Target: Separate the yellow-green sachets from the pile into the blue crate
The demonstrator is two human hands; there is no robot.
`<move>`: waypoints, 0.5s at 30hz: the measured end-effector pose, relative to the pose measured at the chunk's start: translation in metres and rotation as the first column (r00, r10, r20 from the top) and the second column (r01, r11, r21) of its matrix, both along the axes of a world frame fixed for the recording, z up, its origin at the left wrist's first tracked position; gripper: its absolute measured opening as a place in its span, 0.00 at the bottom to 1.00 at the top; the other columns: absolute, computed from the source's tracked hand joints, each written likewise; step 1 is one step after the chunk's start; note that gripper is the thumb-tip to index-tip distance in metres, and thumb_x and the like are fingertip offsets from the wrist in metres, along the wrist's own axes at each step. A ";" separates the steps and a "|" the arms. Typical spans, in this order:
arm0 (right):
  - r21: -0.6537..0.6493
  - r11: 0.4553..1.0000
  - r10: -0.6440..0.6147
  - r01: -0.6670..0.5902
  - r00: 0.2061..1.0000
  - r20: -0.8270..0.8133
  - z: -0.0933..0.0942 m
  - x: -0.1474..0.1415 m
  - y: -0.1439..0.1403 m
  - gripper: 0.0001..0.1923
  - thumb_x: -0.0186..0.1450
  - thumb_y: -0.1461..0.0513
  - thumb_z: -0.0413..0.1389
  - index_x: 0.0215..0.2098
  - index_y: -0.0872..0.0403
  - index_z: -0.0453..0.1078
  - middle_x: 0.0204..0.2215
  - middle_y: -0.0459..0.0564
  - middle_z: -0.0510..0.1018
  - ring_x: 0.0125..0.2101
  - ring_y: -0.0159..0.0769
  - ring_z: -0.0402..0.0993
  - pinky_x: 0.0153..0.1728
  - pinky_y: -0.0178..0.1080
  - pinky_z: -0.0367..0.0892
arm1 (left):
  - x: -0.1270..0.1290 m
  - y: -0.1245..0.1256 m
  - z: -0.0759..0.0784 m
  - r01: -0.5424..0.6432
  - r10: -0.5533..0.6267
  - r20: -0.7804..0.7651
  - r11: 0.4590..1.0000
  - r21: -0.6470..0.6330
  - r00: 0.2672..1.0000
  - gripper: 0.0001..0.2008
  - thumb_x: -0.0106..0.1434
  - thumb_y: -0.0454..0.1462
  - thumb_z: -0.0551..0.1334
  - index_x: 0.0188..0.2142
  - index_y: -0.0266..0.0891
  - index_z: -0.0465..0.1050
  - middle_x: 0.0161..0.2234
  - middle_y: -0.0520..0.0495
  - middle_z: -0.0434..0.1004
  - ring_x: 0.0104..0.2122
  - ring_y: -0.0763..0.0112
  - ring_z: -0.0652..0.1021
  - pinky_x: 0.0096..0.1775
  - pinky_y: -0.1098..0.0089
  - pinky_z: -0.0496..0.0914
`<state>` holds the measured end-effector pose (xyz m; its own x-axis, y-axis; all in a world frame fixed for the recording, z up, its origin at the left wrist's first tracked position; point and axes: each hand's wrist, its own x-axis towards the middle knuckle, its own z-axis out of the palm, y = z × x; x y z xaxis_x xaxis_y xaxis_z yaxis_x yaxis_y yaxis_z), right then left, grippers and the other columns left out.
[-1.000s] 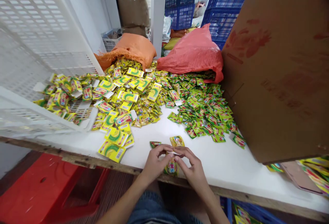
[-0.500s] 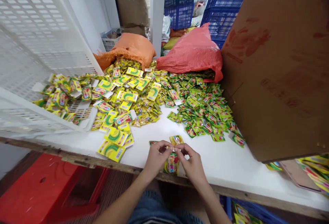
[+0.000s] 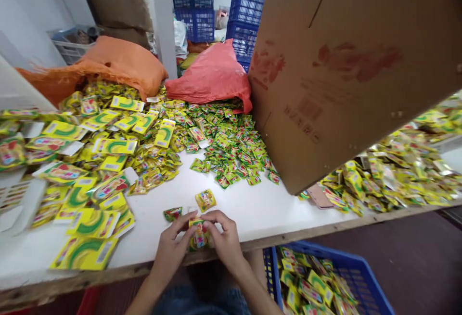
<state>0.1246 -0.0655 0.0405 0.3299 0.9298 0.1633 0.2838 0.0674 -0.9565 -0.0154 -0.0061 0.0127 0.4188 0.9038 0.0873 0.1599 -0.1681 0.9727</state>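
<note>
Between my two hands is a small printed yellow-and-green carton, near the table's front edge. My left hand pinches its left side near the top, thumb and forefinger closed. My right hand grips the right side, its thumb over the printed front. Part of the carton is hidden behind the fingers. Just beyond the fingertips lies a yellow sachet. A darker green-and-red sachet rests next to my left hand.
Flat yellow cartons are heaped at left. Green sachets spill from a red sack, yellow ones from an orange sack. A large cardboard box leans at right. Below stands a blue crate of packets.
The view has swung to the right, showing more of the right-hand heap and the blue crate. My fingers have shifted from the carton's top end down onto its sides.
</note>
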 end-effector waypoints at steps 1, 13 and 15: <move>0.011 1.000 -0.022 0.022 1.000 0.012 0.004 0.005 -0.004 0.10 0.63 0.60 0.48 0.35 0.49 0.72 0.33 0.45 0.76 0.37 0.36 0.72 0.41 0.37 0.66 | -0.001 -0.001 -0.001 0.011 -0.011 -0.014 1.000 -0.008 1.000 0.20 0.57 0.40 0.60 0.50 0.44 0.68 0.41 0.47 0.77 0.39 0.65 0.77 0.44 0.64 0.70; -0.518 0.723 0.000 0.457 0.750 0.662 0.023 0.203 -0.178 0.12 0.55 0.54 0.52 0.19 0.49 0.70 0.18 0.49 0.75 0.21 0.41 0.72 0.22 0.36 0.63 | 0.001 -0.003 0.003 0.056 -0.037 -0.205 0.995 0.087 0.978 0.11 0.60 0.42 0.56 0.38 0.43 0.73 0.39 0.48 0.77 0.40 0.64 0.75 0.44 0.64 0.69; -0.464 0.765 -0.038 0.446 0.751 0.659 0.019 0.201 -0.174 0.12 0.55 0.52 0.51 0.24 0.48 0.72 0.23 0.51 0.78 0.26 0.43 0.74 0.26 0.38 0.66 | -0.001 -0.005 0.004 0.031 -0.003 -0.210 0.990 0.134 0.978 0.10 0.60 0.42 0.56 0.38 0.44 0.73 0.39 0.48 0.77 0.41 0.65 0.75 0.45 0.64 0.69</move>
<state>0.3254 -0.2399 0.0593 0.5829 0.8040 -0.1170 0.7090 -0.5737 -0.4102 -0.0167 -0.0114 0.0163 0.4561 0.8821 0.1178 0.3533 -0.3010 0.8858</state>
